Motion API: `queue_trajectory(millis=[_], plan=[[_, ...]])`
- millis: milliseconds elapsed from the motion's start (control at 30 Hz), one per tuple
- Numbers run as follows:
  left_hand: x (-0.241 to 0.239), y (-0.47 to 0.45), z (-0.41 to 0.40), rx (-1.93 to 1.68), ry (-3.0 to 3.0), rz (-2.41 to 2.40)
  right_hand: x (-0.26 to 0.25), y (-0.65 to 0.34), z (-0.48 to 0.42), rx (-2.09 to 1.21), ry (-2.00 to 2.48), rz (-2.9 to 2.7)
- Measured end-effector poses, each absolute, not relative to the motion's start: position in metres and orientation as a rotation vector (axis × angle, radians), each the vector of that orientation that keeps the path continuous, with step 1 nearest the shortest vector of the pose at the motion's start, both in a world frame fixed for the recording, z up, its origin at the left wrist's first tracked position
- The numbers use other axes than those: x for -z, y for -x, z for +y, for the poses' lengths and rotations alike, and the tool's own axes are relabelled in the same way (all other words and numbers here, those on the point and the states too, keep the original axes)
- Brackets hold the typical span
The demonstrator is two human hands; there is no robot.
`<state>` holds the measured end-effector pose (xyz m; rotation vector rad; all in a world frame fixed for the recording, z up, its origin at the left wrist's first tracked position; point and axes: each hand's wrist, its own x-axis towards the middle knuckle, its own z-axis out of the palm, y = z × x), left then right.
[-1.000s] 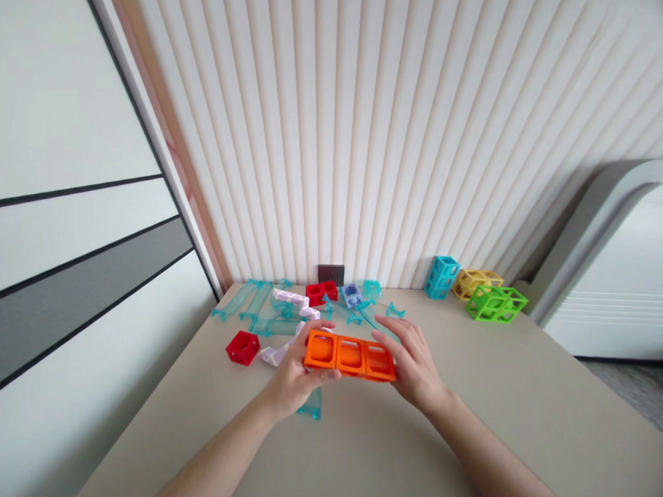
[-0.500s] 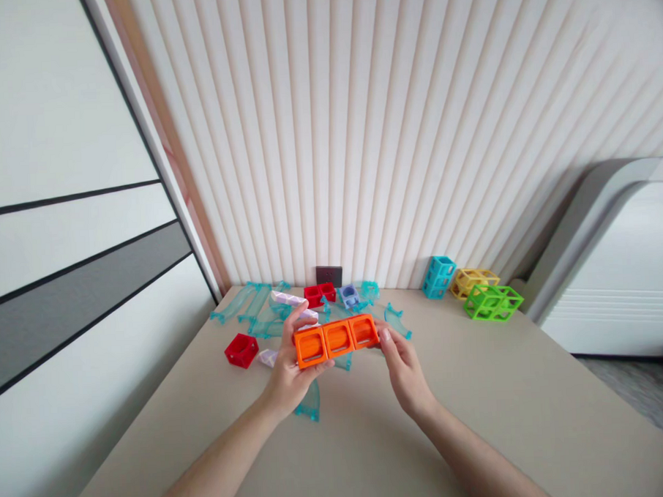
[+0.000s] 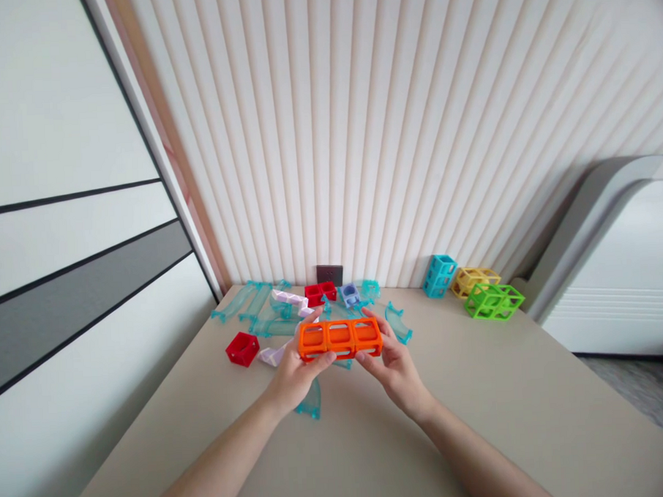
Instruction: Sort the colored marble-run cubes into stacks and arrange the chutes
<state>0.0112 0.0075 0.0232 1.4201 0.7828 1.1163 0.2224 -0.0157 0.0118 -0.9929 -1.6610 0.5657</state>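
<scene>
An orange block of three joined open-sided cubes (image 3: 340,337) is held level above the table, in the middle of the view. My left hand (image 3: 294,371) grips its left end, thumb along the lower edge. At the other end, my right hand (image 3: 396,366) is closed on the block with its thumb below and fingers behind. Behind and beneath it lie clear teal track pieces (image 3: 277,325), partly hidden by the hands. A curved teal piece (image 3: 310,402) rests near my left wrist. Left of my left hand sit a red cube (image 3: 242,349) and a pale lilac piece (image 3: 270,356).
On the beige table (image 3: 480,388), a blue cube tower (image 3: 439,276), a yellow block (image 3: 474,280) and a green block (image 3: 495,301) stand at the back right. A red double cube (image 3: 320,293) and a periwinkle cube (image 3: 350,294) sit near the ribbed wall (image 3: 348,130).
The orange block has turned from a tilt to level. My right hand has shifted from its right tip to a fuller grip, thumb now underneath. My left hand has barely moved.
</scene>
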Motion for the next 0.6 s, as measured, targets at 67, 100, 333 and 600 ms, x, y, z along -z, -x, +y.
queue_trajectory(millis=[67,100,333,600], plan=[[-0.0196,-0.0102,0.0075,-1.118,-1.488,0.797,-0.0129,-0.2246,-0.0168,-0.582,0.976,-1.721],[-0.0176,-0.0095,0.0071,-1.114,-1.53,0.799,-0.0125,-0.2254,-0.0169,-0.599,0.96,-1.729],[-0.0129,-0.0043,0.0043,-1.101,-1.693,0.735,-0.0072,-0.2253,-0.0184,-0.751,0.852,-1.701],[-0.0169,-0.0063,0.0042,-1.173,-1.724,0.691,-0.0123,-0.221,-0.0233,-0.762,0.8,-1.679]])
